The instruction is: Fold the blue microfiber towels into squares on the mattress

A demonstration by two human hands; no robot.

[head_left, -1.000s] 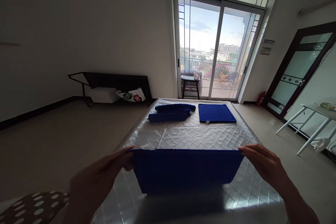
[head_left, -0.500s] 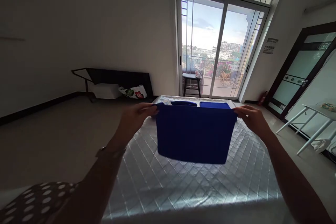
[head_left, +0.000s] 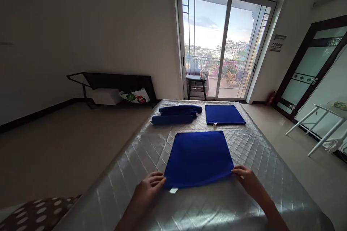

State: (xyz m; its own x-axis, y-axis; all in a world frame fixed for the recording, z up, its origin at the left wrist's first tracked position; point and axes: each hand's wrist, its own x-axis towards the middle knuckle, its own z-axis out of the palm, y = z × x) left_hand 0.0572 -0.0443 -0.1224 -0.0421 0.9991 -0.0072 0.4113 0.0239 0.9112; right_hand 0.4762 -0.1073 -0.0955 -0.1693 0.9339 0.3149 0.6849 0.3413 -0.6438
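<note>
A flat, square blue cushion cover lies on the silver quilted mattress, a small white tag sticking out at its near edge. My left hand is closed at the cover's near left corner, thumb and fingers pinching the edge. At the near right corner, my right hand pinches the fabric between thumb and fingers. Beyond it on the right is a second blue cover, spread flat with its own pale tag. Rolled or folded blue cloths lie at the far left of the mattress.
A brown polka-dot cloth is at the lower left. Against the wall stands a dark low bench with a white box and a printed bag. Sliding glass doors are ahead; a white table stands right.
Both hands have come down and nearer with the blue cover, which hung upright before and now lies flat on the mattress. The cloths behind it are now in full view.
</note>
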